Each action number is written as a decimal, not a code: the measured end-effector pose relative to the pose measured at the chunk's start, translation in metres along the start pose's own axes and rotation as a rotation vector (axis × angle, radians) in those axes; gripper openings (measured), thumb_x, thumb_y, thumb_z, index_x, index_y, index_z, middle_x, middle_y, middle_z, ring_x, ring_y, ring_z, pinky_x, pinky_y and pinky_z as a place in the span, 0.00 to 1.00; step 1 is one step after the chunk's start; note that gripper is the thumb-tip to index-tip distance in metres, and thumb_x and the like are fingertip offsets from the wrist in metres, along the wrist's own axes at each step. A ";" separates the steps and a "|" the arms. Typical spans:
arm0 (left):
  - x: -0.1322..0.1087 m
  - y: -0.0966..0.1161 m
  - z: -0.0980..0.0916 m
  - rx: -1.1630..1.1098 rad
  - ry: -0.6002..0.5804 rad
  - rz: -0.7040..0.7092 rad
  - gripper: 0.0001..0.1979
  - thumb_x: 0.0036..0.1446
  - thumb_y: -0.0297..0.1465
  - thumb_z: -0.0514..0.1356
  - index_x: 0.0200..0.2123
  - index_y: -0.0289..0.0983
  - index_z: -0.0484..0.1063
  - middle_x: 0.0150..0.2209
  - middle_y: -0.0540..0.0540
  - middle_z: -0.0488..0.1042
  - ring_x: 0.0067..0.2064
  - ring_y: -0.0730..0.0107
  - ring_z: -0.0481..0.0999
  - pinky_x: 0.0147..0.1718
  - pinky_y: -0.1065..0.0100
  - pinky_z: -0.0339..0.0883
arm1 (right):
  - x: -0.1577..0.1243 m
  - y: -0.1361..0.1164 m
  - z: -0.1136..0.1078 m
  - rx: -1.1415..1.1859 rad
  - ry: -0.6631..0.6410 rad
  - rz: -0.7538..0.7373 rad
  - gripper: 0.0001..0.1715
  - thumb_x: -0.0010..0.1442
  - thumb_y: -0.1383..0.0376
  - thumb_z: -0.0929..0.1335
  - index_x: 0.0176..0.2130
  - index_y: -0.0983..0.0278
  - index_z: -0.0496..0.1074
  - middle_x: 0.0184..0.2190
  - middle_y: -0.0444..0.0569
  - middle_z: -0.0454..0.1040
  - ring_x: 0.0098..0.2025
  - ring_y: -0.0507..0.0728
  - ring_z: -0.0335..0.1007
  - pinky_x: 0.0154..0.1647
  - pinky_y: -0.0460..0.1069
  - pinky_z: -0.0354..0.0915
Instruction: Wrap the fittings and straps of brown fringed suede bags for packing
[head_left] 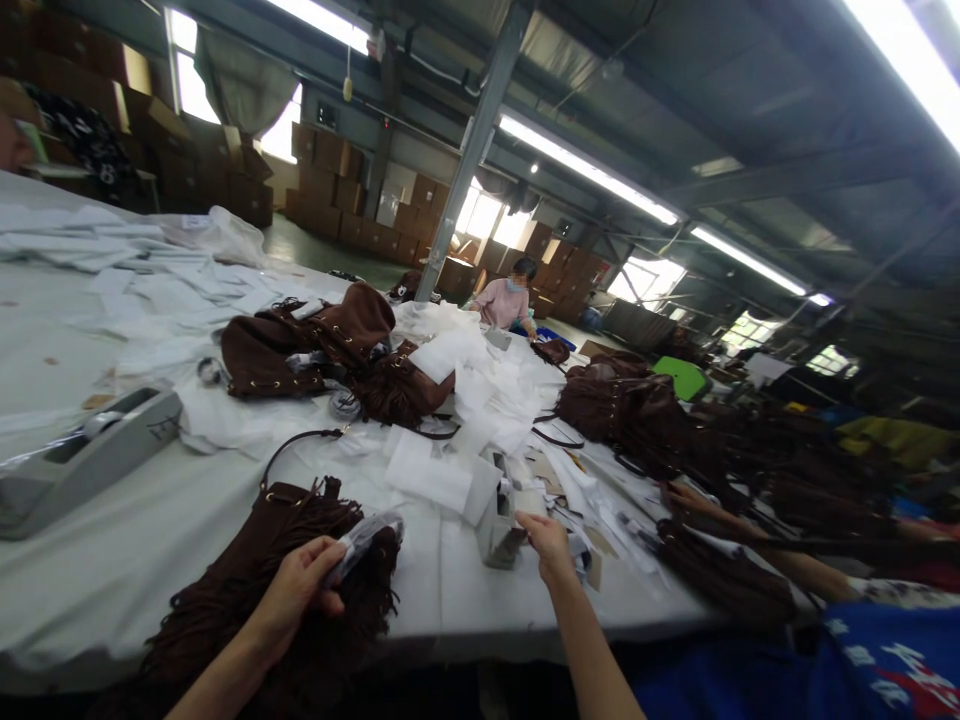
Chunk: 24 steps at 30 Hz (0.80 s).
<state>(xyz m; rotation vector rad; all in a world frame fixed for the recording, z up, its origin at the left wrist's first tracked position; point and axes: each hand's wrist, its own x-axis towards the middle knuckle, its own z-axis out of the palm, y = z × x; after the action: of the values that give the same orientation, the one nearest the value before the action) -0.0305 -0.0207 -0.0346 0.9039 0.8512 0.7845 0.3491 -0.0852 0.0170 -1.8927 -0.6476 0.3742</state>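
My left hand [304,580] is closed on a clear plastic wrap [367,538], over a dark brown fringed bag [247,550] at the table's front edge. The bag's thin strap [289,440] curves up behind it. Further right, my right hand [546,538] has its fingers pinched together beside a grey tape dispenser [496,535]; whatever is between those fingertips is too small to make out. White foam sheets [431,472] lie just behind the dispenser.
Another tape dispenser [90,455] stands at the left. Brown bags [300,350] and white sheets [127,270] cover the table [45,340]. At the right, a co-worker's arm [795,570] reaches over a bag [727,580]. Another person [502,300] is at the far end.
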 end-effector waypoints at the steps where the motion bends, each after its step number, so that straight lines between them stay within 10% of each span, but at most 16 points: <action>1: 0.000 -0.001 -0.001 -0.003 -0.001 -0.002 0.18 0.51 0.44 0.62 0.27 0.34 0.65 0.22 0.55 0.63 0.17 0.80 0.66 0.15 0.77 0.60 | -0.002 0.000 -0.004 0.011 -0.003 0.022 0.18 0.38 0.55 0.73 0.23 0.70 0.77 0.18 0.50 0.74 0.23 0.56 0.68 0.24 0.48 0.61; 24: -0.003 0.002 0.002 -0.016 0.017 0.032 0.18 0.46 0.43 0.66 0.29 0.32 0.71 0.25 0.53 0.63 0.25 0.77 0.67 0.26 0.70 0.73 | -0.050 0.037 0.003 -0.474 0.087 -0.181 0.19 0.54 0.57 0.63 0.28 0.65 0.77 0.28 0.58 0.78 0.33 0.62 0.72 0.37 0.52 0.60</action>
<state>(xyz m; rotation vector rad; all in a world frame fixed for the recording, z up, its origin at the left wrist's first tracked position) -0.0304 -0.0236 -0.0311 0.8995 0.8453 0.8268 0.3168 -0.1233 -0.0198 -2.2572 -0.8992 0.0171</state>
